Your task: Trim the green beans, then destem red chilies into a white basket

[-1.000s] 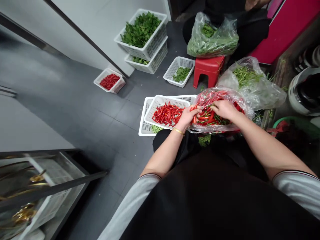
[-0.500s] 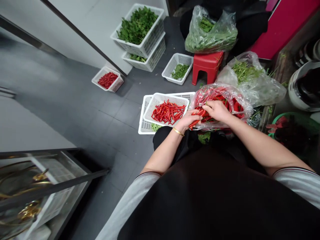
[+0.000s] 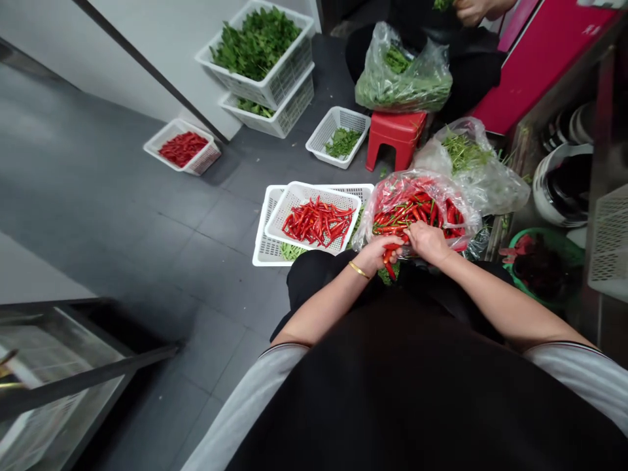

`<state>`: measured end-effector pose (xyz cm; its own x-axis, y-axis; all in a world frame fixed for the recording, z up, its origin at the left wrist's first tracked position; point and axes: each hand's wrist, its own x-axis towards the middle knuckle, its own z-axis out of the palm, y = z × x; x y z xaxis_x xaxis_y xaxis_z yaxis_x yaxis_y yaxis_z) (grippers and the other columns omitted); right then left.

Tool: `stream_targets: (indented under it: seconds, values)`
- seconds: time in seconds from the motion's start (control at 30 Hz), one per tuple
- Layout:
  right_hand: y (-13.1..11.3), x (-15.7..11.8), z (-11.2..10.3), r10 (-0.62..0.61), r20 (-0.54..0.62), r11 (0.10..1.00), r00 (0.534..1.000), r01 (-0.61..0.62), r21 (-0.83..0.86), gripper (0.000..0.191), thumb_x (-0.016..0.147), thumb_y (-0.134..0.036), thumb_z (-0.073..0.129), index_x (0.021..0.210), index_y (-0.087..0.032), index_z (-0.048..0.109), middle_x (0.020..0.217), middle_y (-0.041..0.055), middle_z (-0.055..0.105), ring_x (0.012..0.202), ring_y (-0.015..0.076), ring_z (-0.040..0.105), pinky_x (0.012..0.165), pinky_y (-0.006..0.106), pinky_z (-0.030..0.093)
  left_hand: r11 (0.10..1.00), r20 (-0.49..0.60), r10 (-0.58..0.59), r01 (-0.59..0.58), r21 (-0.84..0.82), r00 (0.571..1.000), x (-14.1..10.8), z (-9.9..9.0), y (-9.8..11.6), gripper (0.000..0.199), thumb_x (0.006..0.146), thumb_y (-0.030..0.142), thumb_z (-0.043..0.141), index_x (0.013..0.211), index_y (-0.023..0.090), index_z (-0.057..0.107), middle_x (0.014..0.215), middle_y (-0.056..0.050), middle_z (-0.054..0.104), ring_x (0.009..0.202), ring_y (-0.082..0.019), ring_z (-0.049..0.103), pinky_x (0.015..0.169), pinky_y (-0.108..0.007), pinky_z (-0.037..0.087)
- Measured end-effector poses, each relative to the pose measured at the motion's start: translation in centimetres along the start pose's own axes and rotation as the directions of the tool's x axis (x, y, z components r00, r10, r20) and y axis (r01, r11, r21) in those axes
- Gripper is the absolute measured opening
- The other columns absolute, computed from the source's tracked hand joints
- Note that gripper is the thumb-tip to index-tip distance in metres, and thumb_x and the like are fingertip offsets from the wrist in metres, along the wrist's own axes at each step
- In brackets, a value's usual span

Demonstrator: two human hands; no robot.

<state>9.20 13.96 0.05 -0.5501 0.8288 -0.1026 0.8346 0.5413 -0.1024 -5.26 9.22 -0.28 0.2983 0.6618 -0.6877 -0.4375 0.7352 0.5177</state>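
My left hand, with a gold bracelet at the wrist, is closed round a few red chillies whose tips hang below the fingers. Touching the upper ends of these, my right hand has its fingers pinched together; what sits between them is too small to make out. Both hands are at the near edge of a clear plastic bag full of red chillies with green stems. To the left, a white basket holds loose red chillies and rests on a larger white basket with green pieces inside.
Farther off stand a basket of red chillies, stacked baskets of leafy greens and a small basket of greens. A red stool bears a bag of greens. Another person's hand shows at the top. A green basin is at right.
My hands have drawn back from over the chillies to the bag's near edge, the left one still holding chillies. The view has shifted, and another person's hand now shows at the top.
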Motion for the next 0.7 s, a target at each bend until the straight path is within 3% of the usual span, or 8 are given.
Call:
stream_targets:
  seconds: [0.07,0.13,0.27,0.3,0.47,0.53,0.6,0.7]
  values:
    - [0.2,-0.9,0.2,0.035,0.007,0.995,0.999,-0.036,0.091,0.04,0.1,-0.035,0.032,0.089,-0.013,0.063,0.093,0.0166,0.067,0.084,0.0241,0.063,0.065,0.029,0.041,0.995,0.01,-0.037,0.036,0.09,0.999,-0.4,0.5,-0.8,0.009,0.074,0.016,0.06,0.067,0.014,0.054,0.046,0.0,0.055,0.034,-0.007,0.041,0.036,-0.017,0.028]
    - [0.4,-1.4,0.4,0.105,0.02,0.935,0.994,-0.106,0.338,0.038,0.099,-0.039,0.036,0.077,-0.017,0.057,0.078,0.0114,0.064,0.072,0.021,0.061,0.062,0.028,0.042,0.979,0.028,0.016,-0.022,0.205,0.999,-0.9,1.1,-1.3,0.005,0.073,0.014,0.057,0.069,0.015,0.054,0.046,0.0,0.056,0.033,-0.009,0.044,0.036,-0.019,0.03]
    - [0.8,-2.0,1.2,0.192,0.119,0.494,0.974,-0.201,0.846,0.044,0.097,-0.054,0.034,0.067,-0.024,0.04,0.053,-0.0029,0.045,0.046,0.0137,0.046,0.049,0.027,0.043,0.905,0.196,0.195,-0.253,0.341,0.961,-1.5,1.2,-0.9,0.016,0.068,0.01,0.062,0.082,0.016,0.057,0.051,0.002,0.06,0.039,-0.011,0.052,0.041,-0.019,0.036]
    - [0.9,-2.1,1.3,0.203,0.125,0.473,0.971,-0.209,0.856,0.044,0.098,-0.054,0.031,0.067,-0.024,0.038,0.052,-0.0038,0.043,0.044,0.0133,0.044,0.048,0.027,0.044,0.902,0.227,0.167,-0.242,0.359,0.959,-1.5,1.1,-0.6,0.017,0.066,0.01,0.063,0.08,0.016,0.057,0.051,0.002,0.059,0.04,-0.012,0.053,0.041,-0.02,0.037]
    - [0.1,-2.0,1.3,0.188,0.037,0.842,0.982,-0.18,0.508,0.03,0.096,-0.034,0.04,0.073,-0.019,0.052,0.075,0.0105,0.064,0.073,0.021,0.062,0.066,0.03,0.048,0.952,0.098,-0.053,0.02,0.306,0.994,-0.7,1.0,-0.8,0.01,0.066,0.016,0.056,0.061,0.017,0.048,0.041,0.001,0.05,0.03,-0.009,0.038,0.034,-0.02,0.027]
    - [-0.3,-1.9,1.0,0.118,0.018,0.915,0.993,-0.115,0.388,0.023,0.093,-0.027,0.042,0.079,-0.016,0.057,0.089,0.0167,0.067,0.085,0.0247,0.063,0.073,0.032,0.048,0.976,0.042,-0.086,0.075,0.207,0.995,-0.6,1.5,-1.6,0.011,0.068,0.019,0.053,0.061,0.019,0.044,0.04,0.002,0.047,0.031,-0.008,0.034,0.035,-0.02,0.026]
    - [-0.4,-1.6,0.7,0.082,0.005,0.91,0.997,-0.077,0.407,0.022,0.091,-0.028,0.046,0.078,-0.016,0.057,0.087,0.0164,0.066,0.084,0.025,0.063,0.074,0.032,0.048,0.98,0.023,-0.074,0.069,0.189,0.997,-0.7,1.8,-2.2,0.009,0.068,0.02,0.052,0.064,0.019,0.044,0.042,0.003,0.046,0.033,-0.008,0.035,0.037,-0.02,0.028]
    - [0.5,-0.9,0.4,0.182,-0.036,0.701,0.983,-0.104,0.705,0.033,0.093,-0.044,0.047,0.072,-0.02,0.051,0.065,0.0056,0.058,0.065,0.0195,0.059,0.065,0.029,0.049,0.928,0.076,0.135,-0.153,0.339,0.988,-1.1,1.5,-1.8,0.011,0.065,0.017,0.057,0.07,0.018,0.048,0.049,0.005,0.051,0.04,-0.008,0.042,0.044,-0.02,0.036]
